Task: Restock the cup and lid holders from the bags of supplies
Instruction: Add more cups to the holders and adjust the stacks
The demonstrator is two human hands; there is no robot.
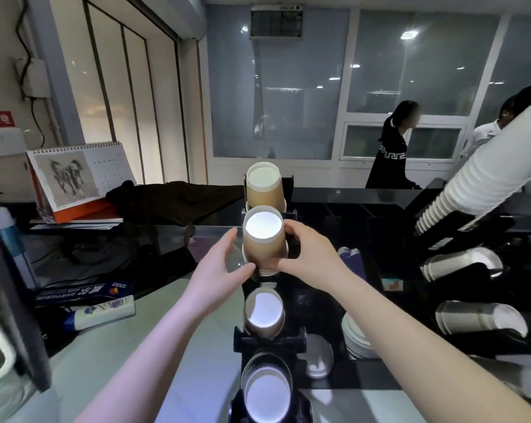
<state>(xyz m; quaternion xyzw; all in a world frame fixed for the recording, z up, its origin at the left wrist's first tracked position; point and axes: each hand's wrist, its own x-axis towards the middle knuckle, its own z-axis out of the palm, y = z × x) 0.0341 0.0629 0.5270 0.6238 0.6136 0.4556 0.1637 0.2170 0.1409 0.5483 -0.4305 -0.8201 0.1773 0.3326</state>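
Gripping brown cup stack (262, 239) both sides: left hand (220, 267) curled round base, right hand (307, 251) wrapped behind, seated in black holder (270, 341) on counter (365, 374).

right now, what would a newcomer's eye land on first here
Dead centre, the left hand and right hand grip a brown paper cup, its white inside glowing, in a black cup holder. More cups line up before and behind it. At far right a long white cup stack leans over the counter.
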